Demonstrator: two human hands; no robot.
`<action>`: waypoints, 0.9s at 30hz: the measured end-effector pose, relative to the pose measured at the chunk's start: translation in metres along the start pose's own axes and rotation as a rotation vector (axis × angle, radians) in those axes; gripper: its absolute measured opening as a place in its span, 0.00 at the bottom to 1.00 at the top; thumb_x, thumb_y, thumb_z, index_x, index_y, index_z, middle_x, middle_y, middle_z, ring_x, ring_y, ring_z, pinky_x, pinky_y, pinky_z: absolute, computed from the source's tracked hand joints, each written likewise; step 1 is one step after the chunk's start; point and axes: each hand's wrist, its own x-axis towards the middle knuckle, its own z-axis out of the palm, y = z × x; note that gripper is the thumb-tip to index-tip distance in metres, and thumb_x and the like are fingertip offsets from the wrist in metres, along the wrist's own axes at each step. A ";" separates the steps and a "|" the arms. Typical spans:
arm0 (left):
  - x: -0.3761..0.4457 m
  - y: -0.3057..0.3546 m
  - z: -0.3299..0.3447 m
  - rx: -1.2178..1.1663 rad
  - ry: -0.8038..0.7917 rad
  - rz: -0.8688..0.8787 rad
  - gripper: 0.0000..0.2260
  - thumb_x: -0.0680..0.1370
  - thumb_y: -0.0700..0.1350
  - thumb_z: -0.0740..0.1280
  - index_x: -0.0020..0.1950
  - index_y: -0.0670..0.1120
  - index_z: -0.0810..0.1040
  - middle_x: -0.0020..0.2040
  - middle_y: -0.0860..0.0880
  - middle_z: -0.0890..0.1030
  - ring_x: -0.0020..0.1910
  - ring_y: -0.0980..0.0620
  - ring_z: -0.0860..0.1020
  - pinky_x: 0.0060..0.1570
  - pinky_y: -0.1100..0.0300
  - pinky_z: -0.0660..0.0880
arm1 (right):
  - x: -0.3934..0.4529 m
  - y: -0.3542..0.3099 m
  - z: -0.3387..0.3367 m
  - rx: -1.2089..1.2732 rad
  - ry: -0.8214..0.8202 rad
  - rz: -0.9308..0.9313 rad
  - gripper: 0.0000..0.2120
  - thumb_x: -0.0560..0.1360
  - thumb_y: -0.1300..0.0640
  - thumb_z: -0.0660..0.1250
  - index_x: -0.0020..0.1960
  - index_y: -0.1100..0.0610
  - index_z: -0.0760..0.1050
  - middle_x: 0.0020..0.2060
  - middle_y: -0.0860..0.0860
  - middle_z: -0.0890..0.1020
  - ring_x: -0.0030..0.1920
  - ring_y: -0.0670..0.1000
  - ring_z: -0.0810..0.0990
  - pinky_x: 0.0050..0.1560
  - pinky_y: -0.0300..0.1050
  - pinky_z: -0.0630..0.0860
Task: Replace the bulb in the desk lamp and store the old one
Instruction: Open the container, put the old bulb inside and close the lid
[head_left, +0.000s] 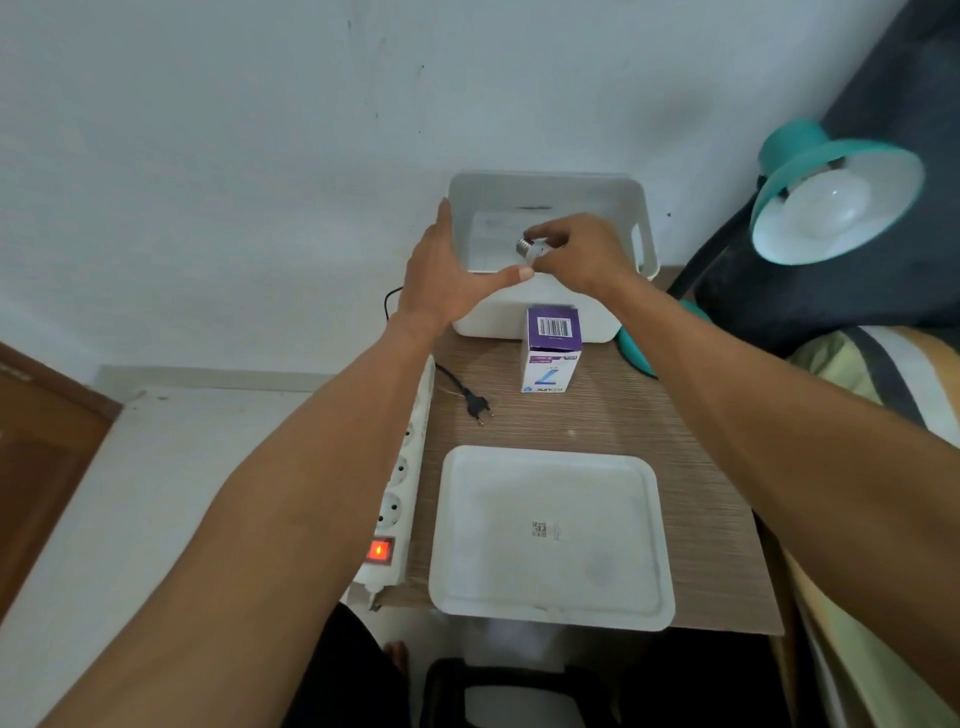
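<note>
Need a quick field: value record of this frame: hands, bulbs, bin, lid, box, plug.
left hand: open, braced against the left wall of the white plastic storage bin
right hand: holding the old bulb with the metal screw base over the bin's interior
teal desk lamp: white bulb fitted, unlit
white bin lid: flat on the wooden table, nearer the person
purple and white bulb box: upright in front of the bin
black plug: loose on the table, unplugged
white power strip: switch glowing red
</note>
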 end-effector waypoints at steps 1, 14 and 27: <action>0.000 0.000 0.000 0.002 0.000 -0.001 0.51 0.63 0.70 0.79 0.77 0.49 0.64 0.67 0.49 0.78 0.64 0.49 0.77 0.60 0.52 0.77 | 0.001 0.000 0.000 -0.031 -0.016 -0.010 0.17 0.74 0.54 0.72 0.62 0.51 0.82 0.58 0.52 0.84 0.59 0.50 0.81 0.55 0.37 0.72; 0.005 0.006 -0.009 0.038 -0.135 -0.152 0.60 0.56 0.79 0.74 0.79 0.53 0.56 0.69 0.46 0.74 0.69 0.45 0.73 0.64 0.44 0.76 | -0.002 -0.005 -0.004 0.029 -0.046 0.064 0.22 0.72 0.53 0.75 0.66 0.51 0.79 0.61 0.54 0.81 0.60 0.51 0.79 0.58 0.44 0.75; -0.142 0.023 -0.010 -0.035 0.055 -0.098 0.44 0.72 0.61 0.78 0.81 0.49 0.60 0.77 0.48 0.68 0.70 0.57 0.68 0.67 0.58 0.70 | -0.117 -0.009 -0.019 0.306 0.280 -0.034 0.15 0.74 0.54 0.74 0.60 0.54 0.80 0.52 0.49 0.84 0.54 0.47 0.81 0.58 0.44 0.79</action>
